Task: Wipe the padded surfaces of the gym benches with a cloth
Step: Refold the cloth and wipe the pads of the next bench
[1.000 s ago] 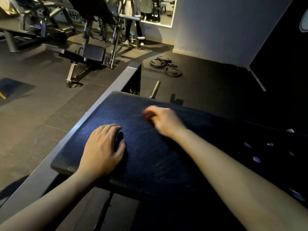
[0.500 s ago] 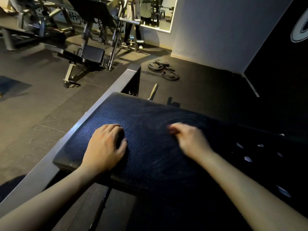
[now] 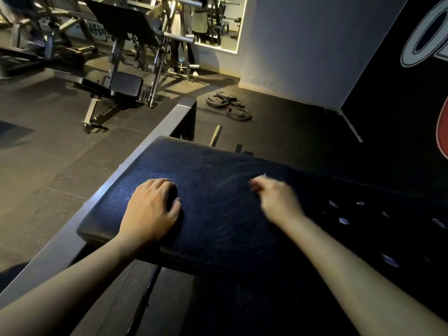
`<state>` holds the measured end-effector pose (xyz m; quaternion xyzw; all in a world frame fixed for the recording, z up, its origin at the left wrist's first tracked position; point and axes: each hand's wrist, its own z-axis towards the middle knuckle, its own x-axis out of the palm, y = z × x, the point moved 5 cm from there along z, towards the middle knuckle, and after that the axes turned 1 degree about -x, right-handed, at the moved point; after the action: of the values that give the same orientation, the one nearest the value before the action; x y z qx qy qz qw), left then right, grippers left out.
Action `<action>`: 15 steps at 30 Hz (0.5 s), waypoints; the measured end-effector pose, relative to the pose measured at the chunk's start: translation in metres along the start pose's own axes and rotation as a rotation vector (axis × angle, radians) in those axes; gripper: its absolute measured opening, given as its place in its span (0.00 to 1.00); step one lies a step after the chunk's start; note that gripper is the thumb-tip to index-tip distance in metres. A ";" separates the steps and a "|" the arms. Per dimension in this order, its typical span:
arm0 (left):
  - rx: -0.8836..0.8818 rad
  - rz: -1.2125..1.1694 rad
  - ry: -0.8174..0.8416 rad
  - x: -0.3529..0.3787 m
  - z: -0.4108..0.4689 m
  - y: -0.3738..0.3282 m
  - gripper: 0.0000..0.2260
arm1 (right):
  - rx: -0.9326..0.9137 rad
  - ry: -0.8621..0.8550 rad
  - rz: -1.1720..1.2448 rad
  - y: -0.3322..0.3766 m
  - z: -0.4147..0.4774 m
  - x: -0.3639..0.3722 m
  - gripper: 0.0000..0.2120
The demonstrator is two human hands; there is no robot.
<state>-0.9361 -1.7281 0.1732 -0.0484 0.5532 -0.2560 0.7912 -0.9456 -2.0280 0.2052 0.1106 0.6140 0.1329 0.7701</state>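
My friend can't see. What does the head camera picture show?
A person's left hand rests on a dark blue bench pad while the blurred right hand is to its right. Weight plates lie on the gym floor behind.

The gym is dim and the frame is underexposed overall. The brightest area is the lit mirror [image 3: 218, 23] at the top. Warm light pools on the floor [image 3: 48, 166] in front of it, crossed by hard shadows from the far bench [image 3: 121, 86]. A cool bluish sheen picks out the grain on the left part of the pad [image 3: 194, 190], which fades to near black on the right. The left hand [image 3: 150, 209] is sharp, with a small dark shadow under its fingers [image 3: 157, 184]. The right hand [image 3: 276, 197] is smeared by motion blur. Wide-angle distortion bends straight lines near the edges, and the far machines look soft.
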 end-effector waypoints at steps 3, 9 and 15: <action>-0.016 0.017 -0.004 0.000 0.002 -0.002 0.12 | 0.310 -0.096 -0.050 -0.026 0.021 -0.008 0.12; -0.023 0.004 0.004 -0.001 0.002 -0.002 0.12 | -0.189 0.057 0.175 0.096 -0.065 0.026 0.16; -0.001 0.021 0.039 -0.007 0.001 -0.005 0.11 | 0.131 0.270 0.797 0.052 -0.068 -0.027 0.08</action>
<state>-0.9383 -1.7298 0.1812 -0.0379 0.5690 -0.2484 0.7830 -1.0213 -1.9879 0.2323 0.3695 0.6258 0.3942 0.5626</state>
